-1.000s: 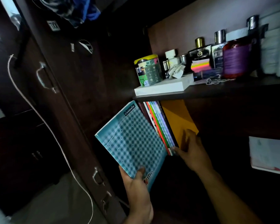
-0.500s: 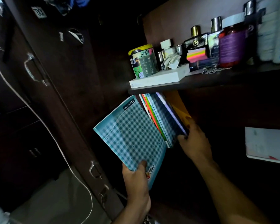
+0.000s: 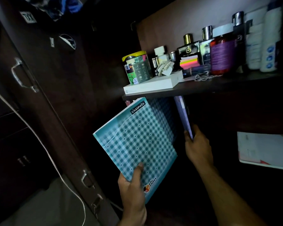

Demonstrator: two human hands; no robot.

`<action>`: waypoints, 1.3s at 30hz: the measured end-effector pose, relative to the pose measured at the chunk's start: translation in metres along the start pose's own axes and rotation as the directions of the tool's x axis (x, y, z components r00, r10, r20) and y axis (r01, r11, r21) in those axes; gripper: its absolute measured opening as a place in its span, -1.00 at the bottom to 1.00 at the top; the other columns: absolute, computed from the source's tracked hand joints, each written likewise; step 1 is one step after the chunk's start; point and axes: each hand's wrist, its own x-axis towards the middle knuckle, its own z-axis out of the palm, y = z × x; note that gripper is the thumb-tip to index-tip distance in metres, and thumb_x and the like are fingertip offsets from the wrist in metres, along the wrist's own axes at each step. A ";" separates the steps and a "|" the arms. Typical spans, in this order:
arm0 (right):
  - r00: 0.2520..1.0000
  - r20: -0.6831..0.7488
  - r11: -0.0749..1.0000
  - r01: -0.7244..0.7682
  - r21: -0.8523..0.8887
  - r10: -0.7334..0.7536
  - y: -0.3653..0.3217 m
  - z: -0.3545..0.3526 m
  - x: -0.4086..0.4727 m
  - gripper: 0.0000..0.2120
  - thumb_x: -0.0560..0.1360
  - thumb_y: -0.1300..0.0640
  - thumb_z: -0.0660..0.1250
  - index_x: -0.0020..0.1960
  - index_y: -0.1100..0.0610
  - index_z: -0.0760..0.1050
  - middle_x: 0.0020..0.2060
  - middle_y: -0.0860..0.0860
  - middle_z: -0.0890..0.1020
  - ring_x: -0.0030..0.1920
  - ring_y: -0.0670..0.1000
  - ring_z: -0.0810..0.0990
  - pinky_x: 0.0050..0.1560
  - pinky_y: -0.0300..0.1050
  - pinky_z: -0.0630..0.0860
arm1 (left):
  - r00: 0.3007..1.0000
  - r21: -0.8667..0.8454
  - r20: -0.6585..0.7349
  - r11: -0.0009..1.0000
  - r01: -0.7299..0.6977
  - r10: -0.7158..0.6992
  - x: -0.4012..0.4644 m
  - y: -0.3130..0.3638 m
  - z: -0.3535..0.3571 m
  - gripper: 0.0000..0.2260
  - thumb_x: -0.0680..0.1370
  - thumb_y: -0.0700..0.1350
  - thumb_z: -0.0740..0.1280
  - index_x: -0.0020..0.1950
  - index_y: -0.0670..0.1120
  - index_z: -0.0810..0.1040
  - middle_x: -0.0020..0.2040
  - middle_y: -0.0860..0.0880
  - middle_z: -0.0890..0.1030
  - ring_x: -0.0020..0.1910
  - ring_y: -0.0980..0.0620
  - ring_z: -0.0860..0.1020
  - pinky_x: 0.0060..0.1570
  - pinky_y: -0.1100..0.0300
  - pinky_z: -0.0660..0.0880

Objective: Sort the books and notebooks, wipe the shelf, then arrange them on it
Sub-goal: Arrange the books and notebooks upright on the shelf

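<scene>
A teal checked notebook [image 3: 137, 144] labelled "classmate" is tilted in front of the dark lower shelf space, with my left hand [image 3: 131, 190] gripping its bottom corner. Behind it a second checked cover [image 3: 162, 115] shows under the shelf board [image 3: 219, 85]. To the right, a thin lilac notebook [image 3: 184, 118] stands nearly upright under the board, and my right hand [image 3: 197, 147] pinches its lower edge. The other notebooks in that space are hidden in the dark.
The shelf board carries a white box [image 3: 153, 84], a patterned tin [image 3: 136, 69], perfume bottles [image 3: 189, 48], sticky notes [image 3: 189, 61] and white bottles [image 3: 261, 43]. A white book [image 3: 265, 150] lies at the right. Dark cupboard doors with handles [image 3: 21, 75] and a white cable [image 3: 44, 144] stand left.
My right hand has pulled the lilac notebook away from the fanned stack towards the right. The orange cover and coloured edges are now out of sight. The teal notebook has risen closer to the shelf board.
</scene>
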 end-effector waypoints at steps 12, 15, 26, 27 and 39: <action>1.000 -0.009 1.000 -0.016 0.000 0.016 -0.002 0.001 0.000 -0.59 0.65 -0.01 0.23 0.48 -0.07 0.36 0.21 0.14 0.58 0.19 0.24 0.58 0.14 0.07 0.52 | 0.992 0.283 0.125 0.958 -0.038 0.002 -0.007 0.000 0.003 -0.72 0.54 0.05 0.43 0.24 0.11 0.54 0.22 0.12 0.62 0.17 0.06 0.61 -0.27 0.45 0.52; 1.000 -0.027 1.000 -0.006 -0.010 0.005 0.000 0.002 0.001 -0.61 0.64 -0.03 0.24 0.45 -0.04 0.39 0.20 0.18 0.59 0.17 0.27 0.59 0.13 0.09 0.53 | 0.982 0.313 0.189 0.946 -0.086 0.026 -0.002 -0.006 0.005 -0.29 0.44 0.34 0.39 0.51 0.04 0.41 0.42 0.10 0.50 0.41 0.01 0.48 0.30 0.09 0.50; 0.999 -0.037 0.997 0.023 -0.069 -0.025 0.001 0.003 0.000 -0.56 0.65 -0.04 0.22 0.51 -0.06 0.31 0.25 0.17 0.55 0.20 0.28 0.57 0.11 0.11 0.53 | 0.973 0.262 0.225 0.960 -0.102 0.042 0.019 -0.018 0.076 -0.75 0.66 0.03 0.31 0.34 0.08 0.52 0.24 0.12 0.65 0.22 0.14 0.62 0.25 -0.01 0.56; 0.999 -0.036 0.997 0.021 -0.079 -0.024 0.001 0.003 0.000 -0.55 0.65 -0.04 0.22 0.52 -0.05 0.30 0.25 0.18 0.55 0.20 0.28 0.57 0.12 0.12 0.54 | 0.972 0.319 0.214 0.934 -0.161 0.094 0.021 -0.023 0.085 -0.76 0.67 0.05 0.30 0.34 0.16 0.50 0.23 0.13 0.65 0.21 0.16 0.61 0.27 -0.04 0.55; 0.990 0.126 0.988 0.080 -0.135 -0.063 -0.007 0.006 -0.005 -0.36 0.48 -0.17 0.44 0.45 0.05 0.34 0.26 0.18 0.51 0.25 0.24 0.53 0.15 0.04 0.51 | 0.840 0.440 0.447 0.741 -0.507 0.309 0.062 -0.027 0.064 -0.69 0.56 -0.14 0.47 0.21 0.13 0.49 -0.10 0.08 0.60 -0.17 0.07 0.64 -0.11 0.00 0.64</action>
